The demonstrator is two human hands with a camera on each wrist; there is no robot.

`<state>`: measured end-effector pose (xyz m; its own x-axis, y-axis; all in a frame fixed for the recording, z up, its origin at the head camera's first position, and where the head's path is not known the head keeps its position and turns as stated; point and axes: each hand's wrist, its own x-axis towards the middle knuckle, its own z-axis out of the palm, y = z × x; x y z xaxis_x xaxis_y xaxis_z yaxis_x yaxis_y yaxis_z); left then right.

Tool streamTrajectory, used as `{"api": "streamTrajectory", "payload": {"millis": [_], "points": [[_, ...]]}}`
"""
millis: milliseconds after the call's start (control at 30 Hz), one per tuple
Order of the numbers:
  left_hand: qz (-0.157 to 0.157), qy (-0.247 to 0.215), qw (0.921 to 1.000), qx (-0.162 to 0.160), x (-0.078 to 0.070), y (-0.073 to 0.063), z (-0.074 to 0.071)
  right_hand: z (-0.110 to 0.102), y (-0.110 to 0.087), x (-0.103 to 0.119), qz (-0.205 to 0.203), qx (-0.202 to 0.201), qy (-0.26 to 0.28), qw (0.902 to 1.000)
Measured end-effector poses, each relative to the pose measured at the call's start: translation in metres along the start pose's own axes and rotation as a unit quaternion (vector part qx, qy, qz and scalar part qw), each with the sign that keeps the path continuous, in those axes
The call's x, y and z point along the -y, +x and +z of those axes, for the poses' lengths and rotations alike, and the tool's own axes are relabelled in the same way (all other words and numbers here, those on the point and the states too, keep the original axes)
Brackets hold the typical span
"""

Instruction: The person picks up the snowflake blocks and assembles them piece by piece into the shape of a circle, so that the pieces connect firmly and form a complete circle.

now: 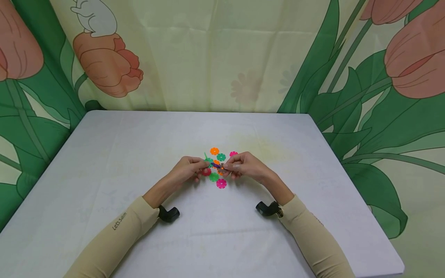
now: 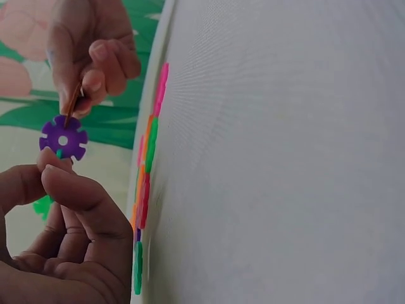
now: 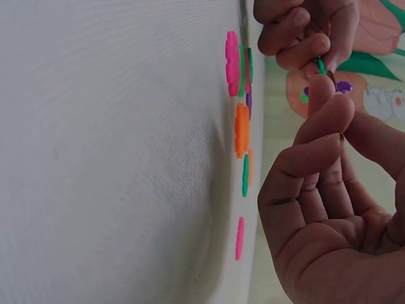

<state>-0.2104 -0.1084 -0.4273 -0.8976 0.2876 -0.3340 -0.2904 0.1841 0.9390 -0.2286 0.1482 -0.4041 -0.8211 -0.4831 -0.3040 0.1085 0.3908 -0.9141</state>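
Note:
Above the tabletop, my left hand (image 1: 190,168) pinches a green interlocking disc (image 2: 43,206) between thumb and fingertips, mostly covered by them. A purple interlocking disc (image 2: 63,136) with notches and a centre hole stands just past those fingertips, meeting a bit of green at its near edge. Facing it, my right hand (image 1: 248,166) pinches a brown interlocking disc (image 2: 73,103), seen edge-on, whose tip meets a notch of the purple one. Whether the brown disc sits fully in that notch cannot be told. Fingers hide much of the pieces in the right wrist view.
Loose discs lie flat beneath and around the hands: an orange disc (image 1: 214,151), a teal disc (image 1: 221,157), a green disc (image 1: 214,177), a red disc (image 1: 206,172), a pink disc (image 1: 221,183) and several others. They rest on a white-covered table (image 1: 139,131) before a printed curtain.

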Motion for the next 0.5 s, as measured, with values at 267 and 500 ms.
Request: {"api": "streamTrajectory", "payload": {"millis": [267,500], "points": [[0.005,-0.007,1.0000,0.000,0.0006,0.0007,0.0001,0.0005,-0.0009,-0.0013,-0.012,0.020,-0.037,0.9990],[0.007,-0.004,0.9999,0.010,-0.0001,0.0001,0.0008,0.0023,-0.0019,-0.0006,-0.024,0.040,-0.043,0.9980]]}}
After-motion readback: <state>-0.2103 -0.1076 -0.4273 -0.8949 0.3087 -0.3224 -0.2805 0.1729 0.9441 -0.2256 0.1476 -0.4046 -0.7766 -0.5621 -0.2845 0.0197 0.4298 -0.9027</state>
